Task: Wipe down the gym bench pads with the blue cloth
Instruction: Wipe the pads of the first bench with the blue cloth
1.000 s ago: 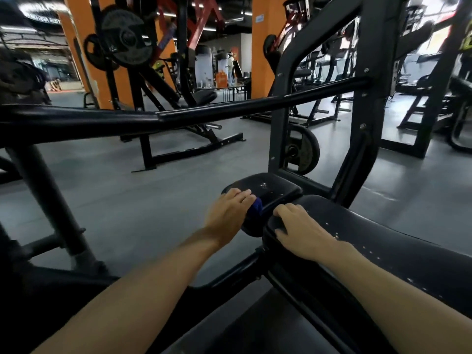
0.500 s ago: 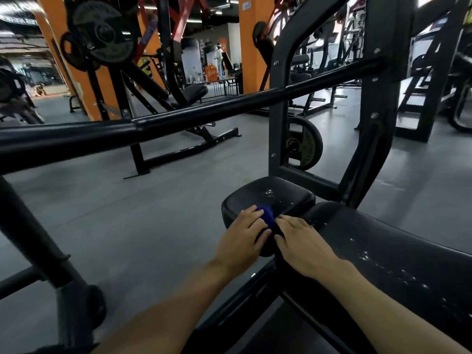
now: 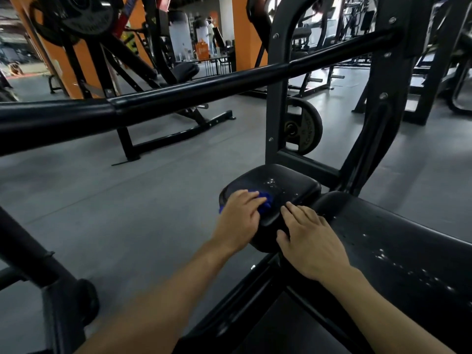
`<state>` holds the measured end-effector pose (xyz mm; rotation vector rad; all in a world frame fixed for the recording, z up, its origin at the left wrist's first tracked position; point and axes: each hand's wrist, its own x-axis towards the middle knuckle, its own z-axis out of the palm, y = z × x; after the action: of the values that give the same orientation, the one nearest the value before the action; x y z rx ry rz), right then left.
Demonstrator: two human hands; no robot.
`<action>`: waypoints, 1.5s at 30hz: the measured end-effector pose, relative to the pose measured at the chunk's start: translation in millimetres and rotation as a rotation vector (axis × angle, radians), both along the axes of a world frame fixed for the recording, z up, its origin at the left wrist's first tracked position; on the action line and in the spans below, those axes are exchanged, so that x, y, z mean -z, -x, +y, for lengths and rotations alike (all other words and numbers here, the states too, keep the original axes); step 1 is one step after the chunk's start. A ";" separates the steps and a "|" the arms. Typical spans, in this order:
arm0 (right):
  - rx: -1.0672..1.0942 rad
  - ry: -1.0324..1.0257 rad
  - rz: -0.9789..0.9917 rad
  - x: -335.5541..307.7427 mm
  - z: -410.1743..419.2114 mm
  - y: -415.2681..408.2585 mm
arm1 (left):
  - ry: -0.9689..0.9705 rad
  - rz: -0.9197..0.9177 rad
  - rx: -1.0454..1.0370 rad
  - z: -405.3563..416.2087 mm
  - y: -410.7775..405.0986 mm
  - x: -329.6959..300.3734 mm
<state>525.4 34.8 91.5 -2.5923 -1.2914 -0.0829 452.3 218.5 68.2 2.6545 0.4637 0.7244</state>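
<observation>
Resting flat at lower right of centre, right hand (image 3: 307, 241), fingers straight and slightly apart on the long pad (image 3: 398, 251). Pressing blue cloth (image 3: 264, 201) onto the small pad (image 3: 288, 186) at centre, left hand (image 3: 240, 215), fingers together. Crossing behind, black bar (image 3: 194, 98).

a: what carries things here?
b: black bench, two pads. small seat pad (image 3: 286, 182) ahead, long pad (image 3: 398, 246) to its right, the two just beside each other. pale specks on both.
a: lying on them?
b: blue cloth (image 3: 264, 200) on the seat pad's left part, left hand (image 3: 240, 213) pressing it flat. right hand (image 3: 306, 238) rests at the seat pad's near edge, fingers straight.
a: under the bench?
b: grey floor (image 3: 127, 200).
</observation>
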 end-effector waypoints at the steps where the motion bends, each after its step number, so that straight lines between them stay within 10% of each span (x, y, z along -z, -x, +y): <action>1: -0.005 0.013 -0.008 -0.1 -0.3 0.1 | -0.026 -0.002 0.033 -11.7 6.6 0.3; 26: -0.001 -0.077 0.030 -2.4 -2.2 6.0 | -0.397 0.078 0.117 -1.2 32.6 5.2; 31: 0.014 -0.079 0.034 -4.5 -1.8 5.6 | -0.236 0.244 -0.159 17.7 -9.5 -15.0; 39: -0.036 -0.058 -0.002 -4.3 -5.9 2.7 | -0.391 0.150 0.223 0.2 21.4 -10.1; 45: -0.026 -0.063 -0.010 -6.6 -4.3 6.3 | -0.122 0.273 -0.075 36.2 -20.6 -22.9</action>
<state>519.2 30.5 98.1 -2.5247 -1.3038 -0.1299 473.0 254.6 91.1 2.8790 0.6110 0.4222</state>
